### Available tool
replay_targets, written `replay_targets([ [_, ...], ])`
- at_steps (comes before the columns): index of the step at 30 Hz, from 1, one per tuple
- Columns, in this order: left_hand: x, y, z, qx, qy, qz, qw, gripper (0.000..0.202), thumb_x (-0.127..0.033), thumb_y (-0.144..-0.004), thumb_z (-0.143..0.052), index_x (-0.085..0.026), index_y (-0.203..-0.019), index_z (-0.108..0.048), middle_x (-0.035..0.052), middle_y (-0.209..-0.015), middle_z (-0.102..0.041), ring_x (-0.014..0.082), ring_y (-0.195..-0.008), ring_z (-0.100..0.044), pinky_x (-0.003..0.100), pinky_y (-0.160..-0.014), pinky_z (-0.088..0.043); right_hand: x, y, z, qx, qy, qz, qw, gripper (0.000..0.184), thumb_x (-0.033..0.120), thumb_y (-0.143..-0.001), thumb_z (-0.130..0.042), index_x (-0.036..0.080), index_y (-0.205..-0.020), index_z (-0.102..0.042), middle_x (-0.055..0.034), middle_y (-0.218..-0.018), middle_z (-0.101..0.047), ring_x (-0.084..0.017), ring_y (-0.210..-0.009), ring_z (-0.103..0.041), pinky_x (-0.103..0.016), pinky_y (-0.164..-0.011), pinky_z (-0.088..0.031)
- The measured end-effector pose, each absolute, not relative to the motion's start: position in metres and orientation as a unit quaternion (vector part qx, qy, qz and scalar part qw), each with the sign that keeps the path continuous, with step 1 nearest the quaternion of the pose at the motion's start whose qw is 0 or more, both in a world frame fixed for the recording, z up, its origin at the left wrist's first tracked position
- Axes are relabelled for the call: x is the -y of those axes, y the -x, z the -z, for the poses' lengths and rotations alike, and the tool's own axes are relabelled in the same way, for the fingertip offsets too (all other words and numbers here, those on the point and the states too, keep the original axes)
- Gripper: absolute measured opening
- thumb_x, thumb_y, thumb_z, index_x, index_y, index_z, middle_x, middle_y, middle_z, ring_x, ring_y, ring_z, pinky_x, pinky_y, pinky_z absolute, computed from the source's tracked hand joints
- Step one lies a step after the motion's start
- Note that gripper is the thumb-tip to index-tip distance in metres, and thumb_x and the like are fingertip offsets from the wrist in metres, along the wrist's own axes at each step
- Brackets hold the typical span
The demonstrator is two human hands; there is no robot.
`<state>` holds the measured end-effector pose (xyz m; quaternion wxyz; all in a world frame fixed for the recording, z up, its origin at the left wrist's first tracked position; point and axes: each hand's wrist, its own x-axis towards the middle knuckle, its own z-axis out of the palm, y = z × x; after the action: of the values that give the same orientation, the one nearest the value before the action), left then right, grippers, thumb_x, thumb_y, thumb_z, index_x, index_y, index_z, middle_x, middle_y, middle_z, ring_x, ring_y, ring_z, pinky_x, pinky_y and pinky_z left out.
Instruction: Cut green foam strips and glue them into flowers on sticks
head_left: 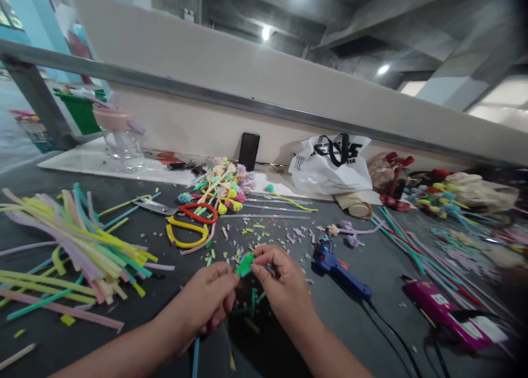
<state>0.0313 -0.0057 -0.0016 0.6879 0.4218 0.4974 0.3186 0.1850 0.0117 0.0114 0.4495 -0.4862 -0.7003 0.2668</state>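
Observation:
Between the fingertips of both hands is a small bright green piece, perhaps cut chenille stem; its exact kind is unclear. My left hand pinches its left end, fingers curled. At the upper right end, my right hand grips it between thumb and forefinger. Small cut bits lie scattered on the dark tabletop just beyond. Past my left hand rest scissors with yellow and red handles. A blue glue gun lies to the right of my right hand, its cord running toward me.
Pastel chenille stems are heaped at left. Small fluffy flowers sit behind the scissors, near an upright phone. A clear bottle, a white bag and a magenta tool stand or lie around.

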Motion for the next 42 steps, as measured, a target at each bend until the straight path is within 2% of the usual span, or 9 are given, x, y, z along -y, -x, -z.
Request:
replay_targets([
  [4, 0.003, -0.033, 0.002, -0.515, -0.477, -0.377, 0.604, 0.02, -0.032, -0.07, -0.056, -0.019, -0.084, -0.05, -0.0092, -0.05, -0.045, 0.0046, -0.03, -0.033, 0.016, -0.032, -0.023, -0.012, -0.186, -0.011, 0.709, 0.486, -0.247, 0.447, 0.009, 0.012, -0.07, -0.056, 0.021, -0.067, -0.055, -0.0019, -0.081, -0.062, -0.016, -0.078, -0.057, -0.029, -0.073, -0.041],
  [8, 0.001, -0.033, 0.0, -0.509, -0.502, -0.406, 0.57, 0.012, -0.022, -0.066, -0.059, -0.016, -0.076, -0.055, -0.0056, -0.057, -0.051, 0.0062, -0.044, -0.043, 0.017, -0.044, -0.033, -0.013, -0.184, -0.01, 0.717, 0.481, -0.241, 0.443, 0.01, 0.012, -0.069, -0.057, 0.021, -0.066, -0.054, -0.0014, -0.079, -0.062, -0.016, -0.075, -0.057, -0.028, -0.071, -0.042],
  [11, 0.001, -0.032, 0.005, -0.509, -0.509, -0.427, 0.547, 0.01, -0.02, -0.065, -0.06, -0.016, -0.074, -0.056, -0.0033, -0.063, -0.054, 0.0096, -0.058, -0.049, 0.019, -0.054, -0.038, -0.013, -0.183, -0.009, 0.72, 0.478, -0.233, 0.446, 0.011, 0.011, -0.069, -0.057, 0.021, -0.065, -0.054, -0.0014, -0.079, -0.061, -0.016, -0.075, -0.057, -0.028, -0.07, -0.042],
  [18, 0.001, -0.028, 0.009, -0.529, -0.548, -0.408, 0.503, 0.012, -0.027, -0.069, -0.06, -0.017, -0.074, -0.058, -0.0035, -0.063, -0.054, 0.01, -0.059, -0.048, 0.019, -0.054, -0.036, -0.011, -0.179, -0.006, 0.715, 0.482, -0.241, 0.445, 0.013, 0.009, -0.068, -0.057, 0.021, -0.064, -0.053, -0.0017, -0.078, -0.059, -0.016, -0.076, -0.056, -0.028, -0.069, -0.042],
  [35, 0.006, -0.028, -0.001, -0.535, -0.59, -0.373, 0.477, 0.016, -0.03, -0.073, -0.053, -0.015, -0.068, -0.055, -0.0045, -0.058, -0.045, 0.0092, -0.057, -0.041, 0.019, -0.054, -0.033, -0.006, -0.177, -0.002, 0.71, 0.46, -0.253, 0.47, 0.012, 0.01, -0.071, -0.057, 0.019, -0.064, -0.053, -0.0007, -0.075, -0.059, -0.014, -0.072, -0.056, -0.027, -0.068, -0.042],
  [38, 0.004, -0.026, 0.003, -0.513, -0.568, -0.394, 0.509, 0.018, -0.032, -0.075, -0.052, -0.015, -0.071, -0.054, -0.0044, -0.059, -0.047, 0.0092, -0.057, -0.042, 0.02, -0.055, -0.035, -0.008, -0.181, -0.005, 0.696, 0.449, -0.291, 0.478, 0.005, 0.014, -0.072, -0.058, 0.019, -0.073, -0.057, -0.004, -0.09, -0.059, -0.017, -0.086, -0.055, -0.031, -0.078, -0.042],
  [40, 0.003, -0.025, 0.004, -0.499, -0.551, -0.408, 0.529, 0.018, -0.033, -0.075, -0.051, -0.016, -0.075, -0.054, -0.0038, -0.062, -0.05, 0.0095, -0.058, -0.044, 0.02, -0.055, -0.036, -0.009, -0.185, -0.008, 0.671, 0.432, -0.331, 0.503, 0.014, 0.021, -0.078, -0.055, 0.021, -0.091, -0.056, -0.0059, -0.102, -0.056, -0.018, -0.093, -0.054, -0.033, -0.082, -0.042],
  [42, 0.003, -0.025, 0.003, -0.5, -0.543, -0.414, 0.533, 0.016, -0.031, -0.075, -0.052, -0.015, -0.077, -0.054, -0.0035, -0.063, -0.051, 0.0095, -0.058, -0.044, 0.02, -0.055, -0.036, -0.009, -0.189, -0.01, 0.643, 0.43, -0.366, 0.516, 0.022, 0.027, -0.082, -0.05, 0.022, -0.103, -0.051, -0.0059, -0.099, -0.055, -0.017, -0.089, -0.054, -0.031, -0.079, -0.044],
])
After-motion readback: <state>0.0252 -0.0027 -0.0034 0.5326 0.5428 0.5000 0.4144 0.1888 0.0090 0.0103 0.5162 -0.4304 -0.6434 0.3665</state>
